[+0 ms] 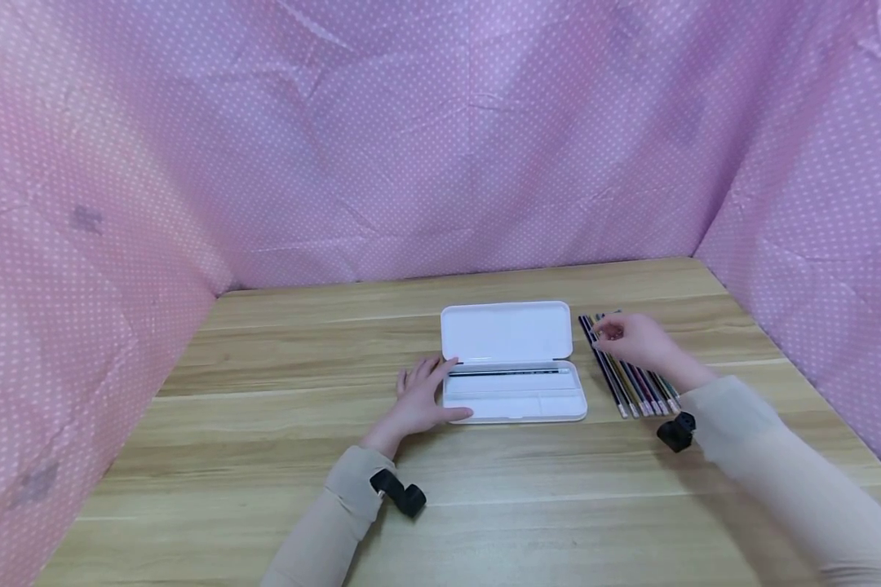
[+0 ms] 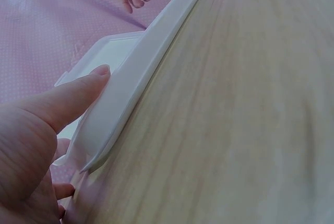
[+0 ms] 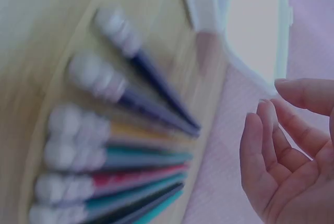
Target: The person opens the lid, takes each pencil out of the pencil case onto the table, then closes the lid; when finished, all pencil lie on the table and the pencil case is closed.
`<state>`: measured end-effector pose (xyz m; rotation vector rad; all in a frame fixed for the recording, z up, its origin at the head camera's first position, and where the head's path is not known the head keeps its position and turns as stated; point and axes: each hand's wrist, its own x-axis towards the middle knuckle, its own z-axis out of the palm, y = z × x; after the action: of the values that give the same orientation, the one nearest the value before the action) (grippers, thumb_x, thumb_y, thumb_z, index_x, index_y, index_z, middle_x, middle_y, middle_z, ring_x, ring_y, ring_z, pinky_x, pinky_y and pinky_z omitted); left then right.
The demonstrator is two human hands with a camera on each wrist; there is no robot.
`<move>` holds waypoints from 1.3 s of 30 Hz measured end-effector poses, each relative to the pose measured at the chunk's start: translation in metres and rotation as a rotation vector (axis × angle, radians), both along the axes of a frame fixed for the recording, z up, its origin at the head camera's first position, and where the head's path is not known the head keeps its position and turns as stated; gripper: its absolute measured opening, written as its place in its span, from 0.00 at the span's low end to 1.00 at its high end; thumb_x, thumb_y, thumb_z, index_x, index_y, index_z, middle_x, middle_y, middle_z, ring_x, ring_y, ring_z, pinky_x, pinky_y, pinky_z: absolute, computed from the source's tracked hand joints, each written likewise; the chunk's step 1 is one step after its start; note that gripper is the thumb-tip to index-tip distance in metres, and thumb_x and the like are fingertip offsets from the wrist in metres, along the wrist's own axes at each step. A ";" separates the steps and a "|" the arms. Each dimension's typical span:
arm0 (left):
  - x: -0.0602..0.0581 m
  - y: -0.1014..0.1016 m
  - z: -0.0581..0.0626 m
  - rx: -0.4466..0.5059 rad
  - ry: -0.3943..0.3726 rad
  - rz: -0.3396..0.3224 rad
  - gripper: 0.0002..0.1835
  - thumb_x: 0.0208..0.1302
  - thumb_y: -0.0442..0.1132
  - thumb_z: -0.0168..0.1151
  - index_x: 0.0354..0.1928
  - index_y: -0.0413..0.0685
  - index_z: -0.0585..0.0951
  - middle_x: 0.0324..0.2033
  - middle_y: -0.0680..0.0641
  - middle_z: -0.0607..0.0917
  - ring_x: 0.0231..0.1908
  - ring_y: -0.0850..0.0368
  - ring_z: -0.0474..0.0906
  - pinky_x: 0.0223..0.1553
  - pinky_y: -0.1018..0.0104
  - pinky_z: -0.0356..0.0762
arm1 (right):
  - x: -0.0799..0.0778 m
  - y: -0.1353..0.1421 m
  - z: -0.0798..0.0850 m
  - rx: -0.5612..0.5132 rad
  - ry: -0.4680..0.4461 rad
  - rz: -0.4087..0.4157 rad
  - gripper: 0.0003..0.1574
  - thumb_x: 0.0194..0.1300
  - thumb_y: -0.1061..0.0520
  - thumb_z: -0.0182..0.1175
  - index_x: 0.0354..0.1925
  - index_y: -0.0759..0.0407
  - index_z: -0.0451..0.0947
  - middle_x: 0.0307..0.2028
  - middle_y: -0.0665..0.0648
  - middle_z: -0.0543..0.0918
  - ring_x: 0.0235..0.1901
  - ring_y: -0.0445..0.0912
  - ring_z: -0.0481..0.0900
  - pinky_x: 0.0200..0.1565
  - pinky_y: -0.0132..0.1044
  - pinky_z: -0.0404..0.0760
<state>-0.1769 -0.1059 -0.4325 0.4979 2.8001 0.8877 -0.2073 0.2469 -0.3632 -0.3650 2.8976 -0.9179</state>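
An open white pencil case (image 1: 514, 406) lies on the table with its lid (image 1: 506, 330) folded back. One dark pencil (image 1: 510, 372) rests along the back of its tray. My left hand (image 1: 414, 403) is spread at the case's left end, its straight thumb (image 2: 78, 96) on the front rim and the index finger by the hinge. Over the fanned row of pencils (image 1: 635, 391), right of the case, hovers my right hand (image 1: 639, 338). Its fingers bend loosely, thumb and fingertips apart, with nothing between them in the right wrist view. White eraser ends (image 3: 86, 72) point toward the front.
The wooden table (image 1: 264, 456) extends around the case and pencils. Pink dotted cloth (image 1: 440, 163) hangs behind and along both sides. Each wrist carries a small black camera (image 1: 399, 492) over a beige sleeve (image 1: 316, 530).
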 end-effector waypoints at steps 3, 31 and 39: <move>0.000 0.000 0.000 0.003 0.003 0.000 0.47 0.51 0.56 0.70 0.71 0.58 0.59 0.72 0.41 0.55 0.72 0.40 0.43 0.67 0.38 0.28 | 0.003 -0.013 0.004 -0.005 0.030 0.034 0.18 0.60 0.60 0.61 0.47 0.69 0.78 0.32 0.58 0.79 0.31 0.45 0.72 0.33 0.34 0.72; 0.000 0.002 0.006 0.008 0.011 0.007 0.46 0.50 0.56 0.70 0.71 0.56 0.61 0.71 0.40 0.56 0.71 0.38 0.45 0.67 0.37 0.30 | 0.008 -0.103 -0.011 0.010 -0.056 0.329 0.21 0.61 0.59 0.64 0.52 0.63 0.76 0.48 0.60 0.82 0.48 0.53 0.78 0.50 0.47 0.79; 0.002 0.002 0.004 0.000 0.005 0.004 0.46 0.51 0.56 0.70 0.71 0.56 0.61 0.71 0.40 0.56 0.71 0.38 0.45 0.68 0.38 0.30 | 0.009 -0.110 -0.021 0.084 -0.015 0.335 0.18 0.61 0.58 0.63 0.50 0.60 0.79 0.48 0.57 0.83 0.49 0.51 0.80 0.53 0.48 0.77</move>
<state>-0.1751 -0.1037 -0.4281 0.4946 2.8067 0.8881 -0.1982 0.1372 -0.3844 -0.8004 2.7297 -0.7375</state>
